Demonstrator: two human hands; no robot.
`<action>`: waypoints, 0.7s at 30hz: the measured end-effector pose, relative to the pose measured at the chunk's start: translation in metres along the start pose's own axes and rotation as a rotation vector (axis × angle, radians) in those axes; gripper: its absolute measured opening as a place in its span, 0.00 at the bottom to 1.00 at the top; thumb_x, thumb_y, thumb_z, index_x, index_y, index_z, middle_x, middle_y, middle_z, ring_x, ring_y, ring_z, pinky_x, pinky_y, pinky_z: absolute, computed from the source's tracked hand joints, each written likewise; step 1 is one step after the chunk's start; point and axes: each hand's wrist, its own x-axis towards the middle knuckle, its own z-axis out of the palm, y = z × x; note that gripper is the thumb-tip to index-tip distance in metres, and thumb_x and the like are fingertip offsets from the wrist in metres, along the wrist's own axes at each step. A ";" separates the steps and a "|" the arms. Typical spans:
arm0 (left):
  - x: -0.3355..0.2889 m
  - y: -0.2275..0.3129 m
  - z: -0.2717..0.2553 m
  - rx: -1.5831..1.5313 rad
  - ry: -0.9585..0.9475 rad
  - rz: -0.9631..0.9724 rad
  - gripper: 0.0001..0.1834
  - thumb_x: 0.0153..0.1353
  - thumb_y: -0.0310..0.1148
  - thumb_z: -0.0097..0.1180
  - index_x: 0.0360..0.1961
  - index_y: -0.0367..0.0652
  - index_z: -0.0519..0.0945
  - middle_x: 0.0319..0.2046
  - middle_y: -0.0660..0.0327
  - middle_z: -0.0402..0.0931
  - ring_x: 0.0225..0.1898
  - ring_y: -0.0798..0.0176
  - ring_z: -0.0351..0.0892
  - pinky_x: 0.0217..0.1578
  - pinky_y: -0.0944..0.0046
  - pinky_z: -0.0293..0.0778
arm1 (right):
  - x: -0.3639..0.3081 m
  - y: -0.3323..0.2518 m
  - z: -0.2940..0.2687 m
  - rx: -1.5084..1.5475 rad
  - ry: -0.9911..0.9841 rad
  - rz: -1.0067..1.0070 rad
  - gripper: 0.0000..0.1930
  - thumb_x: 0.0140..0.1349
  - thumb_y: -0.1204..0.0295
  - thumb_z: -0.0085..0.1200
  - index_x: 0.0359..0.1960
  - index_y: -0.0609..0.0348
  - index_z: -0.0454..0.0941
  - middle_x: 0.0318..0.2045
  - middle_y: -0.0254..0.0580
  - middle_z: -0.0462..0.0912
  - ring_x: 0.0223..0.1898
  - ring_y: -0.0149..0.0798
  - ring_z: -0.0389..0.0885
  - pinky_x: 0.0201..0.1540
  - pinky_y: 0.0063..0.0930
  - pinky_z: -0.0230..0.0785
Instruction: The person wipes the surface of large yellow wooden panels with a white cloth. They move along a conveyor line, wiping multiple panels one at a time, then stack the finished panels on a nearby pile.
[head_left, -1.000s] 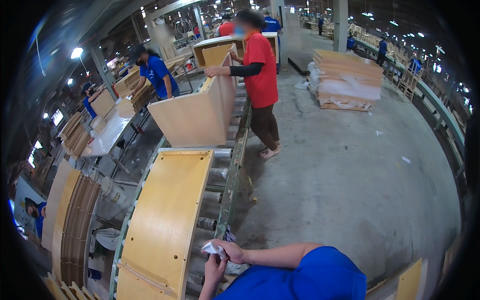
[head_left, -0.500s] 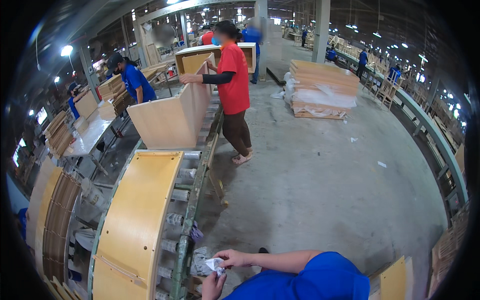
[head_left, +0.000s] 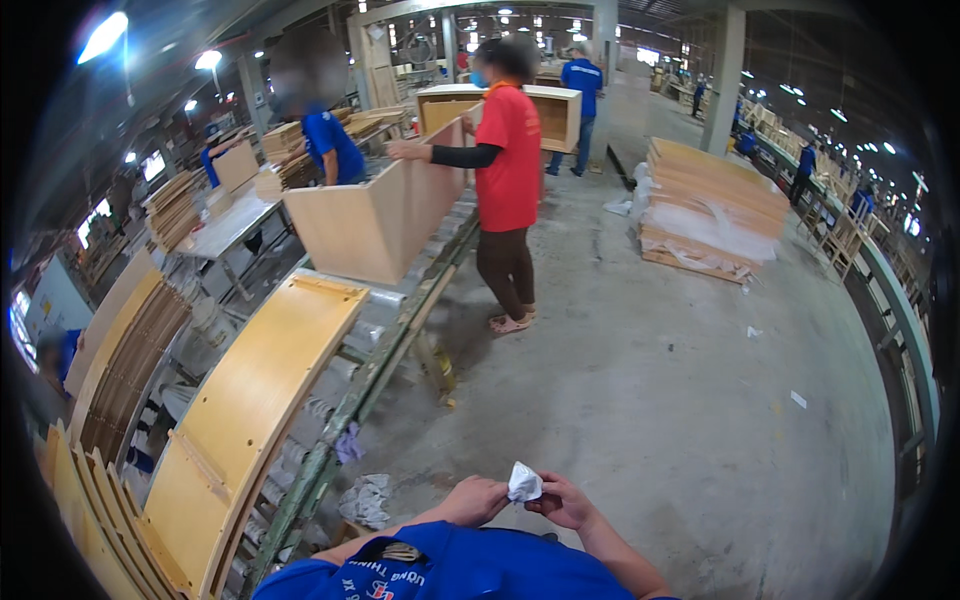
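Note:
In front of my blue shirt my two hands meet at a crumpled white piece of paper or cloth [head_left: 524,482]; I cannot tell which material. My left hand [head_left: 477,499] pinches its left side, fingers closed. On the other side, my right hand [head_left: 566,501] has thumb and fingers closed on its lower right edge. To the left, a long yellowish wooden panel [head_left: 245,385] with a few dark holes and a crosswise strip lies on the roller conveyor [head_left: 400,335].
A person in a red shirt [head_left: 508,150] handles a pale wooden cabinet frame [head_left: 350,230] farther along the conveyor. Crumpled paper [head_left: 366,500] and a purple rag [head_left: 349,443] are by the rail. Wrapped panels [head_left: 712,205] are stacked on the concrete floor; more panels [head_left: 130,360] stand at left.
My view has turned, shifting the scene rightward. My hands, earlier beside the conveyor rail with the white piece, are now side by side before my body, away from the rail.

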 end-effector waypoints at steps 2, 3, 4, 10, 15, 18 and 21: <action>0.046 0.014 0.016 0.054 -0.062 0.120 0.08 0.59 0.35 0.46 0.33 0.41 0.71 0.26 0.52 0.76 0.31 0.46 0.76 0.30 0.48 0.69 | -0.024 -0.024 -0.028 -0.105 0.073 -0.031 0.17 0.60 0.75 0.47 0.52 0.61 0.68 0.42 0.42 0.76 0.42 0.38 0.76 0.45 0.30 0.69; 0.069 0.019 0.024 0.076 -0.121 0.136 0.08 0.59 0.35 0.46 0.33 0.41 0.71 0.25 0.52 0.76 0.30 0.46 0.76 0.30 0.48 0.69 | -0.031 -0.038 -0.041 -0.167 0.079 -0.040 0.17 0.60 0.75 0.48 0.51 0.61 0.68 0.42 0.41 0.76 0.41 0.37 0.76 0.44 0.30 0.69; 0.093 0.026 0.030 0.091 -0.178 0.164 0.08 0.59 0.35 0.46 0.32 0.41 0.71 0.25 0.51 0.76 0.30 0.46 0.76 0.30 0.48 0.69 | -0.040 -0.054 -0.050 -0.235 0.096 -0.054 0.17 0.60 0.75 0.48 0.51 0.61 0.68 0.41 0.41 0.76 0.40 0.36 0.76 0.44 0.29 0.69; 0.195 0.058 0.032 -0.190 -0.300 0.030 0.14 0.59 0.37 0.45 0.45 0.42 0.68 0.32 0.46 0.76 0.35 0.41 0.75 0.35 0.48 0.70 | -0.060 -0.130 -0.074 -0.595 0.321 -0.338 0.16 0.56 0.80 0.53 0.47 0.63 0.72 0.33 0.35 0.78 0.32 0.28 0.75 0.36 0.20 0.67; 0.261 0.043 0.042 -0.243 -0.275 -0.017 0.14 0.59 0.37 0.46 0.45 0.44 0.68 0.33 0.48 0.76 0.34 0.42 0.75 0.33 0.49 0.70 | -0.038 -0.193 -0.080 -0.758 0.403 -0.455 0.16 0.55 0.78 0.54 0.47 0.62 0.72 0.33 0.34 0.78 0.33 0.26 0.76 0.34 0.20 0.67; 0.311 0.024 0.041 -0.204 -0.245 0.005 0.12 0.62 0.37 0.42 0.43 0.43 0.69 0.35 0.50 0.77 0.35 0.44 0.76 0.34 0.50 0.71 | -0.023 -0.235 -0.099 -0.833 0.449 -0.438 0.14 0.56 0.77 0.54 0.44 0.63 0.73 0.30 0.33 0.78 0.30 0.24 0.74 0.32 0.19 0.66; 0.372 -0.001 0.026 -0.080 -0.222 0.086 0.12 0.60 0.36 0.44 0.42 0.43 0.69 0.33 0.50 0.77 0.34 0.43 0.76 0.32 0.48 0.71 | 0.004 -0.281 -0.107 -0.889 0.429 -0.536 0.11 0.57 0.76 0.54 0.41 0.63 0.73 0.28 0.33 0.77 0.27 0.24 0.72 0.30 0.19 0.65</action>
